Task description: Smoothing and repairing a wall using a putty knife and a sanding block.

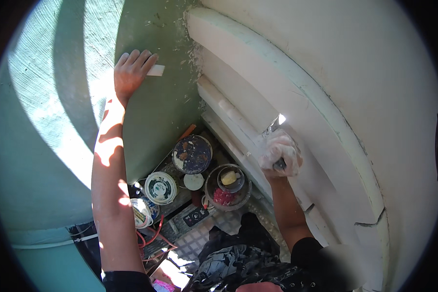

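Observation:
Against the green wall (165, 97), my left hand (134, 73) has its fingers curled round a small white flat piece (155, 70), which sticks out to the right. My right hand (280, 153), covered in a pale glove or wrap with whitish smears, grips a putty knife (271, 127) by its dark handle, blade upward, beside the stepped white moulding (231, 109) of the curved wall. The long upper ledge (287, 78) runs above it, with cracks near its lower right end.
Below are several paint tubs and lids (159, 187), a dark stained bucket lid (192, 153), a clear bucket (243, 197) holding a bowl with a yellow sponge and red stuff, red hoses (155, 233), and a white pipe (44, 246) along the lower left wall.

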